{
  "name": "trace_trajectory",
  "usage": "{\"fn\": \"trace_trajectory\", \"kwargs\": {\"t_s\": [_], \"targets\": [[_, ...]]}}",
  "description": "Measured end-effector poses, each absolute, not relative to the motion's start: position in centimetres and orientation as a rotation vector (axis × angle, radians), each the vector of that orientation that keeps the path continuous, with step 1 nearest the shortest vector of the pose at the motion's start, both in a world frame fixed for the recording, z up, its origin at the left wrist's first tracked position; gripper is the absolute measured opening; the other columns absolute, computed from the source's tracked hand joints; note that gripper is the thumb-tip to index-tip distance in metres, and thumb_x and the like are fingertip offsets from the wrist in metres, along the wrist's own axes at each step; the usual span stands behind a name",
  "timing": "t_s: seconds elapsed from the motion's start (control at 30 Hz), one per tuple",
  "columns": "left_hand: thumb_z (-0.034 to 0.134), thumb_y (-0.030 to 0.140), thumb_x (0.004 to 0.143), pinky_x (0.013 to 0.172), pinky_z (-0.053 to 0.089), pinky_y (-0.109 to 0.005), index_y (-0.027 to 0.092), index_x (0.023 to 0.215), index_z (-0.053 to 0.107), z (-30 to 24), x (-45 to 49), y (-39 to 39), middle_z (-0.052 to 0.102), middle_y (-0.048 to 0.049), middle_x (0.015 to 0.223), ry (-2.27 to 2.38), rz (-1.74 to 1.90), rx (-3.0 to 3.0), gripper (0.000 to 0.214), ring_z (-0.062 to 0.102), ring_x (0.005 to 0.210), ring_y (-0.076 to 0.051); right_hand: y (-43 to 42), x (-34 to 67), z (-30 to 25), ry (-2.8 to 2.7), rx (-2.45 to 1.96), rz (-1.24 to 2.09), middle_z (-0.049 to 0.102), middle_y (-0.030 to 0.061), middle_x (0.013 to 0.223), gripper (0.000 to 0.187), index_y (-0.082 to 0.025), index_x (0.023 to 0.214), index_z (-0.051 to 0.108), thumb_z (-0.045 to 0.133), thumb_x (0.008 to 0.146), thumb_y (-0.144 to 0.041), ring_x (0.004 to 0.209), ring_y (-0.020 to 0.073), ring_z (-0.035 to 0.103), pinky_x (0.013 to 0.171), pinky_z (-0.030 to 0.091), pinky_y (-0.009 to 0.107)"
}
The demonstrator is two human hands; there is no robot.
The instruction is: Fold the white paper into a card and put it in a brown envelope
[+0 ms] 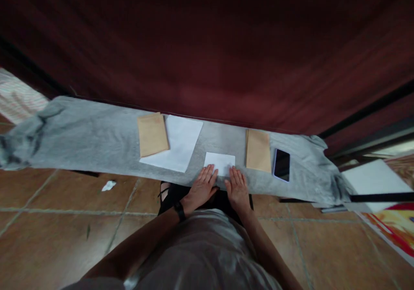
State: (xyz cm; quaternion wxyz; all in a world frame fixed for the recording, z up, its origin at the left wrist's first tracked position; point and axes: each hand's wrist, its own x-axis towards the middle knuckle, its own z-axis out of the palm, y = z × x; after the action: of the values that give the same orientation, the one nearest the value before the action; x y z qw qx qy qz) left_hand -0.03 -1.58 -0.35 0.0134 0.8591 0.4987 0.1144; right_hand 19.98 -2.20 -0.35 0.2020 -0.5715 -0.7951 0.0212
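Left hand (203, 184) and right hand (238, 187) partly hide the small paper (220, 160)

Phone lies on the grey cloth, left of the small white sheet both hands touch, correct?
No: in the head view the phone is right of the small white sheet. It does lie on the grey cloth, and the left hand and right hand touch that sheet.

Small near sheet (220, 160): smooth, matt paper. Left packet (152, 135), right packet (258, 151): matt paper. Phone screen (282, 165): glossy, smooth. Table cover (93, 130): wrinkled, matt cloth. Floor tiles (64, 242): faint sheen.
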Motion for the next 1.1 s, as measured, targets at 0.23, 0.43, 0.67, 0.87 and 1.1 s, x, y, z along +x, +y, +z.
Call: {"fn": "trace_trajectory", "kwargs": {"t_s": [0.23,0.43,0.67,0.87,1.1], "targets": [[0.046,0.025,0.096,0.125,0.029,-0.052,0.005,0.154,0.036,-0.5,-0.1,-1.3,0.035,-0.0232,0.162,1.527,0.381,2.677,0.062,0.028,0.154,-0.031,-0.9,16.9,0.3,-2.347,-1.473,0.238,0.047,0.0092,0.158,0.05,-0.019,0.155,0.041,0.038,0.108,-0.035,0.148,0.0219,0.04,0.124,0.028,0.045],[0.051,0.037,0.098,0.123,0.033,-0.053,0.009,0.152,0.04,-0.1,0.0,-1.4,0.036,-0.0225,0.162,1.549,0.392,2.687,0.062,0.029,0.153,-0.033,0.5,19.2,-0.2,-2.301,-1.584,0.169,0.044,0.0098,0.159,0.051,-0.017,0.155,0.042,0.039,0.108,-0.036,0.148,0.0241,0.04,0.123,0.028,0.047],[0.039,0.037,0.104,0.114,0.045,-0.047,0.014,0.144,0.053,0.8,0.1,0.1,0.055,-0.0167,0.15,1.635,0.436,2.613,0.049,0.05,0.142,-0.029,2.3,20.3,-0.3,-2.259,-1.649,0.158,0.048,0.0102,0.157,0.047,-0.018,0.15,0.05,0.041,0.107,-0.034,0.146,0.0255,0.042,0.12,0.032,0.046],[0.039,0.026,0.102,0.11,0.048,-0.045,0.015,0.137,0.061,1.6,-0.3,3.4,0.061,-0.0141,0.144,1.696,0.394,2.527,0.043,0.059,0.131,-0.029,5.7,20.5,0.5,-2.251,-1.723,0.223,0.052,0.0107,0.154,0.043,-0.019,0.142,0.058,0.049,0.1,-0.024,0.143,0.0262,0.046,0.118,0.035,0.046],[0.056,0.03,0.095,0.108,0.047,-0.048,0.015,0.145,0.051,1.3,-1.7,6.9,0.054,-0.0184,0.151,1.78,0.335,2.42,0.053,0.053,0.137,-0.033,9.8,20.8,1.6,-2.297,-1.791,0.311,0.061,0.0114,0.141,0.053,-0.024,0.142,0.057,0.062,0.089,-0.021,0.129,0.0262,0.055,0.114,0.038,0.043]]}}
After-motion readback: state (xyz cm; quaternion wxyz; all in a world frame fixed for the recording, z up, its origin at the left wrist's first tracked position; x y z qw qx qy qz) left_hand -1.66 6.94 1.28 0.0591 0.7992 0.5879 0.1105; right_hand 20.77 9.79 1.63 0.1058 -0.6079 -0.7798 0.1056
